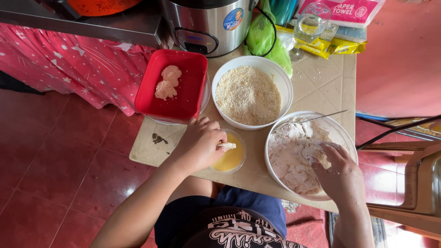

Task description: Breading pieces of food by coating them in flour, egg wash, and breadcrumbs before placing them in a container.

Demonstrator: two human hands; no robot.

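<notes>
My left hand [200,144] pinches a small floured piece of food [227,146] over a small clear bowl of yellow beaten egg [232,158]. My right hand [339,174] reaches into a large white bowl [342,133] of floured pieces, fingers dusted with flour, touching a piece there. A white bowl of breadcrumbs [250,94] sits just beyond the egg bowl. To its left, a red square container [181,98] holds two breaded pieces [167,82].
The small table [321,82] has its left corner near the red container. At the back stand a steel cooker [209,23], a green plastic bag [266,36], a glass [310,27] and packets. A fork [321,116] rests on the flour bowl. A wooden chair [413,183] stands at right.
</notes>
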